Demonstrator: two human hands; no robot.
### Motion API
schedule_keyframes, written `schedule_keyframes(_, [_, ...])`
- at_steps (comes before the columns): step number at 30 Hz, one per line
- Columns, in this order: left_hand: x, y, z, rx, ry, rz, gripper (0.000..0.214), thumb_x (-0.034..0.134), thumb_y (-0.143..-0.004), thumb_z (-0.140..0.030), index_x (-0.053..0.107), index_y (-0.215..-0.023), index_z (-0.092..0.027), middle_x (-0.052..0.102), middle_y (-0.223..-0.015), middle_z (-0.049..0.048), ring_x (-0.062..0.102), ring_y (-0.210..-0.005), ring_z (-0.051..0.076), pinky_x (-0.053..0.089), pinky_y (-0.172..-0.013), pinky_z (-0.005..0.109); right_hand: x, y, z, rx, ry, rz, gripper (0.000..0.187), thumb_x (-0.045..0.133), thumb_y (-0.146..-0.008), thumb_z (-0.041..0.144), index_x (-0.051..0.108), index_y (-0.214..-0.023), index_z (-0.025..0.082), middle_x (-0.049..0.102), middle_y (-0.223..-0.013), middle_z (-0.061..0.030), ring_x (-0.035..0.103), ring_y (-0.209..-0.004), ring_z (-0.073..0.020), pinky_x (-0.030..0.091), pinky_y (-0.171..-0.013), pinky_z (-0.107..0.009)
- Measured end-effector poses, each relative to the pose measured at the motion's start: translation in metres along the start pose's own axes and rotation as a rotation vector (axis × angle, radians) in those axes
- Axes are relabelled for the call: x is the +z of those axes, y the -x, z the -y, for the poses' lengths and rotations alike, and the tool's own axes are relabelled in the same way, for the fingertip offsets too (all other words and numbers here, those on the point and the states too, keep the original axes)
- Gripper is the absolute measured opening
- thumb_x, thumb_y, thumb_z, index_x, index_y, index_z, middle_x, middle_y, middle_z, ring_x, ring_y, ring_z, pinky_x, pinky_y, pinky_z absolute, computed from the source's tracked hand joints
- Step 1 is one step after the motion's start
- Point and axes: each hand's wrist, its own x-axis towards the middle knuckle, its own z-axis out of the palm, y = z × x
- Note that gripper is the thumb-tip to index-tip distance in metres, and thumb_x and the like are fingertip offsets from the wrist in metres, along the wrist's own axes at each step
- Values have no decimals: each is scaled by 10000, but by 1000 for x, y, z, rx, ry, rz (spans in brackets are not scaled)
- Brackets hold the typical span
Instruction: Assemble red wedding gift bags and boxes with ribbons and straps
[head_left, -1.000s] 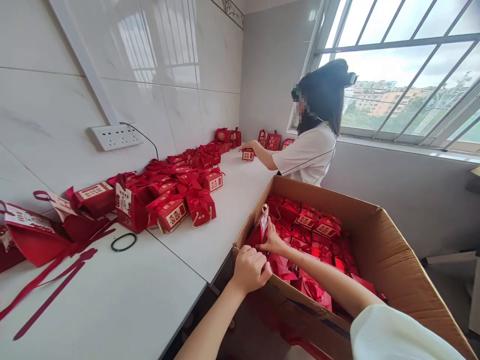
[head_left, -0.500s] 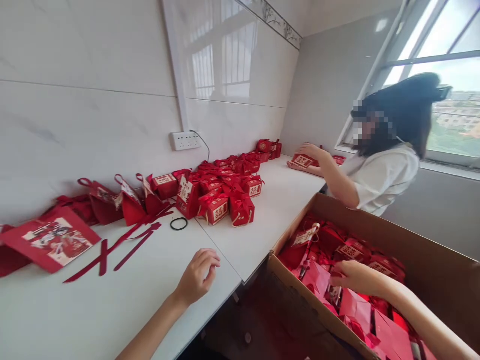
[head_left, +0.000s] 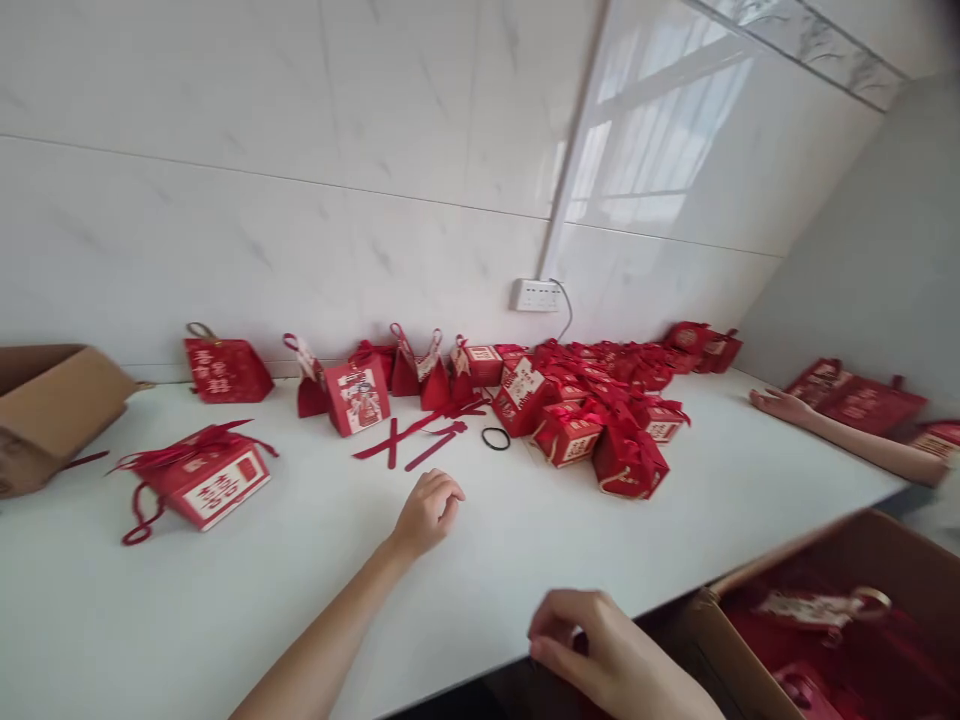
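Observation:
My left hand (head_left: 429, 515) rests on or just above the white table (head_left: 480, 560), fingers loosely curled with nothing in them. Near the table's front edge is my right hand (head_left: 592, 645), its fingers bent toward the thumb and no object showing in it. Ahead of my left hand lie dark red ribbon strips (head_left: 420, 432) and a black ring-shaped band (head_left: 495, 438). To the left, a red gift box (head_left: 217, 485) with a ribbon bow and a pale label sits on its own. Many similar red gift boxes (head_left: 634, 460) are heaped ahead of my right hand.
An open carton (head_left: 709, 605) with red boxes inside stands beyond the table's edge at lower right. Another carton (head_left: 60, 410) sits at far left. A co-worker's forearm (head_left: 847, 435) lies across the table's right end near red bags. A power strip (head_left: 538, 295) is on the wall.
My view has swung left. My right hand has come out of the carton to the table's front edge, without a box in it. My left hand keeps its curled pose over the table.

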Motion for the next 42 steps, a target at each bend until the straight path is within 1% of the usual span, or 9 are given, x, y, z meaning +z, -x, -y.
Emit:
schedule_keyframes(5, [-23, 13, 37, -180, -164, -150, 188, 443, -737, -60, 550, -756, -213, 626, -722, 5, 572, -732, 180, 488, -701, 322, 21, -123, 14, -253, -130, -16, 203, 490, -836, 290, 620, -745, 164, 660, -686, -32, 577, -629, -141, 422, -618, -247])
schedule_keyframes(10, [-60, 16, 87, -401, -369, -527, 223, 438, -805, -127, 500, -1015, -168, 584, -926, 98, 557, -898, 244, 470, -793, 420, 66, -215, 19, -302, -363, -113, 274, 460, -833, 417, 561, -757, 173, 575, -638, -13, 550, -587, -143, 430, -571, -258])
schedule_keyframes(15, [-119, 30, 97, -483, -576, -813, 329, 524, -815, -221, 421, -1122, -166, 489, -1152, 155, 456, -1150, 287, 333, -1001, 507, 86, -239, 10, -255, -448, -117, 336, 466, -807, 493, 546, -749, 172, 516, -583, 3, 502, -515, -141, 401, -494, -259])
schedule_keyframes(19, [-177, 58, 90, -646, -597, -1038, 817, 739, -619, -355, 286, -1275, -182, 326, -1374, 185, 278, -1332, 335, 189, -1103, 542, 81, -237, 4, -238, -491, -102, 326, 467, -816, 486, 560, -771, 176, 524, -602, 3, 522, -550, -150, 406, -512, -258])
schedule_keyframes(24, [-219, 85, 98, -1023, -146, -739, 1126, 813, -486, -327, 147, -1384, -197, 305, -1433, 194, 274, -1347, 387, 211, -1102, 561, 83, -234, 5, -244, -517, -68, 299, 524, -785, 469, 569, -736, 177, 534, -588, 7, 519, -549, -151, 406, -532, -264])
schedule_keyframes(30, [-189, 75, 71, -930, 97, -510, 994, 816, -509, -332, 280, -1336, -205, 531, -1260, 140, 539, -1153, 327, 458, -962, 457, 78, -233, 4, -252, -598, -53, 345, 553, -759, 505, 598, -735, 163, 558, -619, -13, 534, -596, -157, 421, -576, -272])
schedule_keyframes(36, [-116, 34, 16, -693, 662, 215, 771, 831, -481, -332, 556, -1187, -189, 700, -979, 103, 687, -823, 303, 580, -646, 401, 44, -229, -7, -263, -766, 16, 499, 476, -771, 615, 625, -938, 170, 626, -1055, -108, 600, -929, -218, 496, -735, -313])
schedule_keyframes(38, [-93, 16, 14, -693, 623, 204, 573, 815, -507, -309, 652, -1044, -197, 706, -964, 77, 682, -864, 297, 575, -673, 381, 32, -222, -12, -280, -782, 50, 501, 463, -795, 605, 628, -999, 179, 634, -1070, -92, 595, -968, -215, 483, -799, -320])
schedule_keyframes(42, [-58, -3, 33, -767, 442, -90, 350, 643, -706, -414, 656, -967, -182, 644, -1121, 100, 587, -1093, 278, 520, -844, 382, 12, -204, -19, -279, -689, 75, 439, 489, -814, 557, 644, -898, 156, 654, -855, -57, 598, -815, -199, 470, -749, -316])
